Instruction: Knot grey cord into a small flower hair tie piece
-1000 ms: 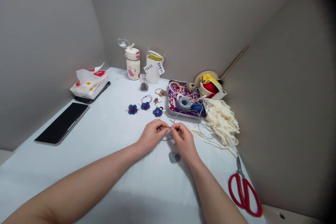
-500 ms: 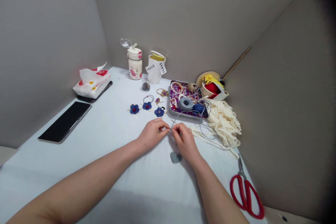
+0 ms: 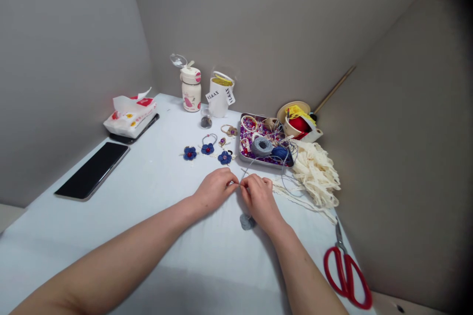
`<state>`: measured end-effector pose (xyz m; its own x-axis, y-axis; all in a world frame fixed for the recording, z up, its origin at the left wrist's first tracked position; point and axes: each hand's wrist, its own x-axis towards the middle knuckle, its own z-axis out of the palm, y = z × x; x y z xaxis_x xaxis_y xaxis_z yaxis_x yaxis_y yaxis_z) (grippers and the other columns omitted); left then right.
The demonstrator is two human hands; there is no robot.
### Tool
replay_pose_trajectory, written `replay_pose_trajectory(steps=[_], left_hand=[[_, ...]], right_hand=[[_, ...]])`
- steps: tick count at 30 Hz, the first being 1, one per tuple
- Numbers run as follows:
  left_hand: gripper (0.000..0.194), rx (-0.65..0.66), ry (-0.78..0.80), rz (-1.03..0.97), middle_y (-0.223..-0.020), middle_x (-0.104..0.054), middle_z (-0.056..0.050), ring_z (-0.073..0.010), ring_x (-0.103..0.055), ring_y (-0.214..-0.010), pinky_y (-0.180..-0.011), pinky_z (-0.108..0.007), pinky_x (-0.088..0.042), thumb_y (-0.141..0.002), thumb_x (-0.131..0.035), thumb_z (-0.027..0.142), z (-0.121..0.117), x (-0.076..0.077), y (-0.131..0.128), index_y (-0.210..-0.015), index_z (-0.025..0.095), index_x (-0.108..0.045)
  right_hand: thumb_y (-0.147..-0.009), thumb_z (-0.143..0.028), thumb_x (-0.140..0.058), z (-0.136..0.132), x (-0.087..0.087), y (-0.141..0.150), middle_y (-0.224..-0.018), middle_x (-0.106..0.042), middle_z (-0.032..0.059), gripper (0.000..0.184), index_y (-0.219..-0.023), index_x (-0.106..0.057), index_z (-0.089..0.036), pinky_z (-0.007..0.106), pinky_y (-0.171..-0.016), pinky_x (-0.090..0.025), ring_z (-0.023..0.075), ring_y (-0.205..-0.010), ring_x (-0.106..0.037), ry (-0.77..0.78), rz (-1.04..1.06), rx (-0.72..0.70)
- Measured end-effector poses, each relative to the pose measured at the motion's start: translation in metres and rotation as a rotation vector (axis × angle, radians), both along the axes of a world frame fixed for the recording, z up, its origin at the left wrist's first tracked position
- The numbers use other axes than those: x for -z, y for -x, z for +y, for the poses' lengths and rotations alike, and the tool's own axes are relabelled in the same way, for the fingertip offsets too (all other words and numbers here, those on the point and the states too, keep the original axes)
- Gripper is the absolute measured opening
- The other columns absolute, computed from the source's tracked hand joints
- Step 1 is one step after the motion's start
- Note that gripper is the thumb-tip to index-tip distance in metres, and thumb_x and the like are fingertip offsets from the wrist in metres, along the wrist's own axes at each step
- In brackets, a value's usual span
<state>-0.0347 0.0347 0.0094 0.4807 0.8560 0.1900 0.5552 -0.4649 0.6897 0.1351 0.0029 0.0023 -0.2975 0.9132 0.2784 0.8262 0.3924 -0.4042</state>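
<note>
Thumb and fingers of my left hand (image 3: 216, 189) are closed in a pinch on a thin grey cord. My right hand (image 3: 258, 199) pinches the same cord just beside it, the fingertips of both almost meeting. From the pinch, a grey cord (image 3: 248, 167) runs up toward a grey cord roll (image 3: 261, 146) in a metal tray. A small grey-blue crocheted piece (image 3: 247, 222) lies on the table below my right hand. Beyond my hands are blue flower ornaments with beads, one of them a blue flower hair tie (image 3: 207, 148).
The metal tray (image 3: 254, 160) holds beads, rings and a blue yarn ball (image 3: 281, 153). Cream lace (image 3: 314, 172) is heaped at its right. Red-handled scissors (image 3: 345, 266) lie at the right edge. A phone (image 3: 92, 170), tissue pack (image 3: 131, 118), bottle (image 3: 191, 94) and white cup (image 3: 219, 101) stand farther off.
My fingertips have dropped slightly, and my right hand's fingers have curled further over the cord. The other things on the table lie as before; the view has shifted a little.
</note>
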Motion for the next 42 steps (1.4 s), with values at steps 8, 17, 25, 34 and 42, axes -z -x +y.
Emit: replay_pose_trajectory(steps=[8, 17, 25, 34, 42], left_hand=[[0.015, 0.004, -0.016, -0.002, -0.080, -0.061, -0.002, -0.0164, -0.057, -0.082, -0.076, -0.028, -0.043, -0.084, -0.054, 0.015, 0.001, 0.004, 0.001, -0.082, 0.018, -0.068], [0.014, 0.007, -0.013, 0.020, -0.079, -0.061, -0.002, -0.0162, -0.057, -0.081, -0.075, -0.027, -0.043, -0.082, -0.055, 0.013, 0.000, 0.002, 0.000, -0.080, 0.018, -0.068], [0.015, 0.019, -0.026, 0.048, -0.080, -0.061, -0.003, -0.0172, -0.056, -0.083, -0.078, -0.029, -0.043, -0.083, -0.053, 0.014, 0.000, 0.001, -0.001, -0.082, 0.018, -0.068], [0.012, -0.085, 0.062, -0.169, -0.075, -0.060, -0.002, -0.0149, -0.054, -0.074, -0.071, -0.027, -0.042, -0.080, -0.056, 0.017, -0.001, 0.001, -0.003, -0.078, 0.018, -0.068], [0.019, -0.306, 0.514, -0.639, -0.077, -0.066, -0.003, -0.0142, -0.055, -0.071, -0.068, -0.026, -0.042, -0.075, -0.064, 0.032, -0.013, -0.004, -0.015, -0.079, 0.014, -0.067]], right_hand=[[-0.093, -0.019, -0.042, 0.001, 0.003, -0.003, -0.083, -0.056, 0.0019, 0.012, -0.084, -0.050, -0.020, 0.034, -0.081, -0.029, 0.0173, -0.081, -0.052, 0.040, 0.064, 0.018], [-0.093, -0.017, -0.044, 0.000, -0.001, 0.000, -0.083, -0.057, 0.0026, 0.012, -0.083, -0.052, -0.019, 0.035, -0.081, -0.027, 0.0179, -0.082, -0.052, 0.006, -0.045, 0.013], [-0.093, -0.018, -0.043, 0.000, 0.001, 0.001, -0.084, -0.058, 0.0035, 0.014, -0.084, -0.053, -0.019, 0.036, -0.082, -0.028, 0.0184, -0.082, -0.053, -0.023, -0.084, 0.014], [-0.093, -0.025, -0.045, 0.000, 0.004, 0.000, -0.087, -0.061, 0.0037, 0.011, -0.090, -0.055, -0.021, 0.037, -0.085, -0.032, 0.0185, -0.082, -0.055, -0.014, 0.228, 0.090], [-0.090, -0.029, -0.050, -0.005, 0.000, 0.007, -0.085, -0.061, 0.0018, 0.014, -0.086, -0.061, -0.021, 0.029, -0.073, -0.042, 0.0171, -0.081, -0.055, 0.070, 0.691, 0.187]])
